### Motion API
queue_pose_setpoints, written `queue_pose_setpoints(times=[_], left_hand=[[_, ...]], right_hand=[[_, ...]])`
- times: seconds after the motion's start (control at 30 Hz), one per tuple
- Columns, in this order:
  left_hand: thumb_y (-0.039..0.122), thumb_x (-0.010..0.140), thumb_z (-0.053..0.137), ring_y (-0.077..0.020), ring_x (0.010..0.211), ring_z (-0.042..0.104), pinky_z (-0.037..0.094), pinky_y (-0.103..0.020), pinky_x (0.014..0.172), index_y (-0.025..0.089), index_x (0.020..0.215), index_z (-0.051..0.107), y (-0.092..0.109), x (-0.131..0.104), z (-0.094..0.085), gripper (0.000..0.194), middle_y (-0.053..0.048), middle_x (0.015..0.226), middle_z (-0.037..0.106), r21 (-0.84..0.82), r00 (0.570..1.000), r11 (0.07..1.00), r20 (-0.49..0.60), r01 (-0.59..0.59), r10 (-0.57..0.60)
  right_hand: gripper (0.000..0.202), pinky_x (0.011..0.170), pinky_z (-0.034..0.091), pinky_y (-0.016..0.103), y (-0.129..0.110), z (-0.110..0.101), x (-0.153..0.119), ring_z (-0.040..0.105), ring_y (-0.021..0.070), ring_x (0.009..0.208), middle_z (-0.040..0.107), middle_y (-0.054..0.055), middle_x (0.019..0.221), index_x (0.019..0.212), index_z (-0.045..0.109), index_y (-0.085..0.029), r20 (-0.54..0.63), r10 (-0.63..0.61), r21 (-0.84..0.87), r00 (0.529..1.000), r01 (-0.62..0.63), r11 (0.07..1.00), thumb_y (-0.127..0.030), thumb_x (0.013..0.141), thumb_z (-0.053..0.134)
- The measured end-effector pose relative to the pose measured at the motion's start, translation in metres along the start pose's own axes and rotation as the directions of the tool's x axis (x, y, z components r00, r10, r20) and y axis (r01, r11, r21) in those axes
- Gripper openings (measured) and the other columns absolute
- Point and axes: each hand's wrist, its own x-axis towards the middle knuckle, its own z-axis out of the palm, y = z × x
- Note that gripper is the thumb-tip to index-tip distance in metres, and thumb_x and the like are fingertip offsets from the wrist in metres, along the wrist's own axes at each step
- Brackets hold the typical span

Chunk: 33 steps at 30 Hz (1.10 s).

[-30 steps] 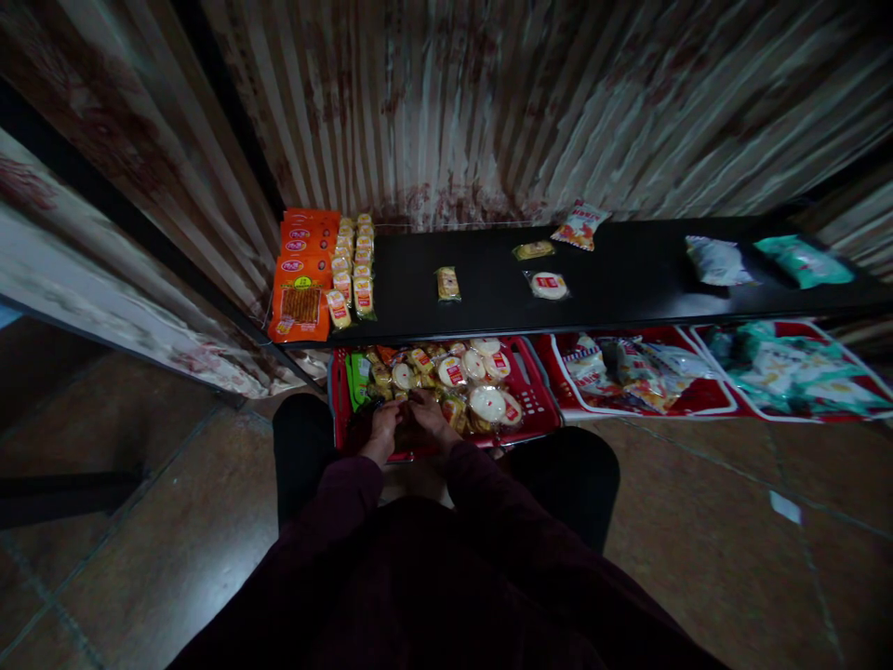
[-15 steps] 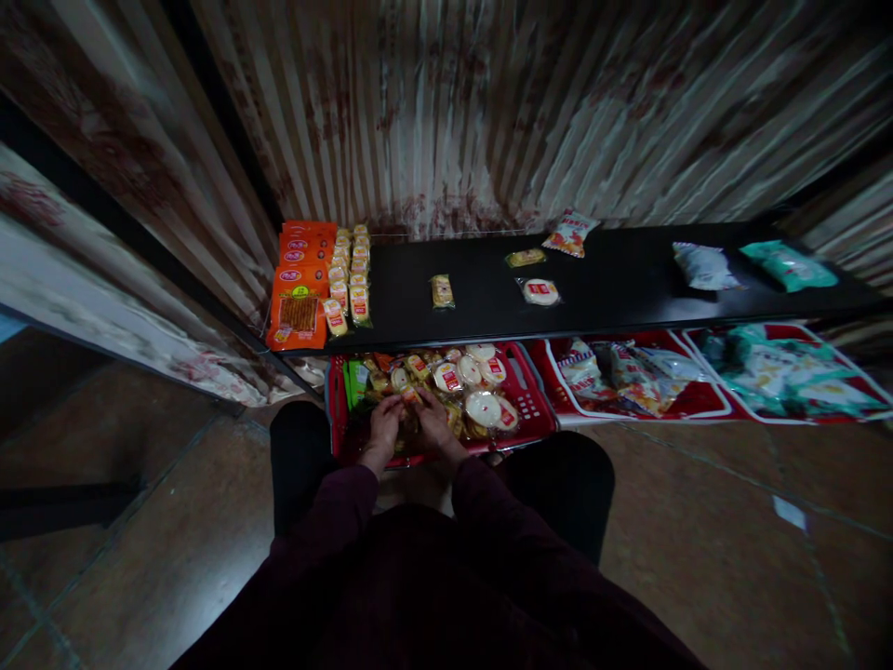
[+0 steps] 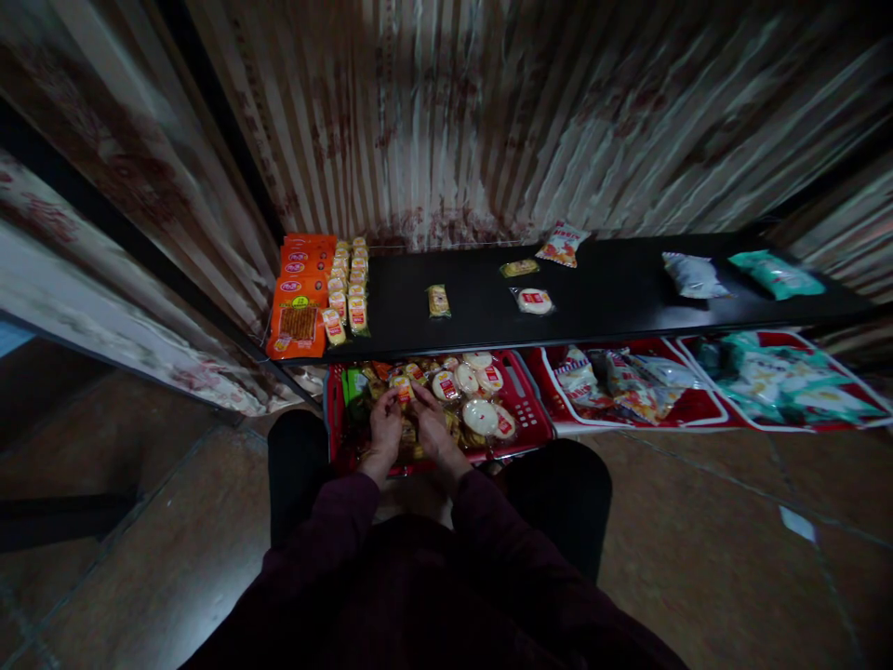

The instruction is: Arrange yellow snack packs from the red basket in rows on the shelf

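Note:
Over the red basket (image 3: 530, 395) I hold a small wrapped biscuit packet (image 3: 403, 390) with a red and yellow label. The fingers of my left hand (image 3: 386, 430) are closed on its left side. From the other side, the curled fingers of my right hand (image 3: 433, 430) pinch its right edge. Round wrapped biscuits (image 3: 480, 416) and other small packets lie in the basket around my hands, with a green packet (image 3: 354, 383) at its left end. Part of the basket's contents is hidden under my hands.
On the black shelf (image 3: 474, 316) stand orange snack bags (image 3: 299, 316) and rows of small packets (image 3: 357, 312), with single packets farther right. Two more baskets hold chip bags (image 3: 632, 381) and teal bags (image 3: 781, 377). A curtain (image 3: 446, 121) hangs behind.
The packet between my hands has tilted up, showing more of its label face. My fingers have shifted around it. The view has moved slightly.

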Motion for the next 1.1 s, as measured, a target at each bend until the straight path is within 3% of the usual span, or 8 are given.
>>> queue_pose_setpoints(times=[0.33,0.63,0.93,1.1], left_hand=[[0.009,0.074,0.050,-0.0166,0.101,0.061,0.044,-0.030,0.095,0.017,0.097,0.067,0.018,0.000,0.001,0.030,-0.007,0.108,0.068,-0.087,0.998,0.995,0.034,-0.056,0.060],[0.008,0.073,0.053,-0.0179,0.104,0.061,0.041,-0.032,0.098,0.019,0.095,0.069,0.019,0.005,0.006,0.029,-0.007,0.107,0.069,-0.041,0.993,0.992,0.009,-0.115,0.116],[0.018,0.077,0.059,-0.0187,0.101,0.060,0.043,-0.030,0.094,0.018,0.105,0.065,0.023,0.004,0.007,0.029,-0.008,0.111,0.066,0.012,0.995,0.995,0.027,-0.099,0.099],[0.024,0.077,0.063,-0.0180,0.103,0.060,0.043,-0.028,0.093,0.017,0.106,0.062,0.026,0.003,0.011,0.030,-0.009,0.113,0.065,-0.048,0.996,0.996,0.046,-0.075,0.077]], right_hand=[[0.046,0.090,0.050,0.039,-0.026,0.009,-0.004,0.061,0.0220,0.105,0.065,0.004,0.121,0.113,0.063,-0.025,0.062,0.039,0.068,0.997,-0.043,0.997,-0.025,0.067,0.063],[0.052,0.087,0.052,0.038,-0.041,0.013,-0.009,0.063,0.0211,0.103,0.065,0.001,0.121,0.120,0.059,-0.029,0.117,0.067,0.076,0.991,-0.077,0.994,-0.025,0.068,0.061],[0.038,0.111,0.032,0.038,-0.044,0.018,-0.013,0.050,0.0192,0.123,0.061,0.002,0.127,0.109,0.067,-0.025,0.061,-0.094,-0.030,0.994,0.096,0.995,-0.031,0.072,0.060],[0.041,0.108,0.036,0.041,-0.048,0.023,-0.015,0.053,0.0209,0.120,0.066,0.003,0.119,0.113,0.065,-0.024,0.100,-0.138,-0.073,0.985,0.146,0.987,-0.035,0.074,0.061]])
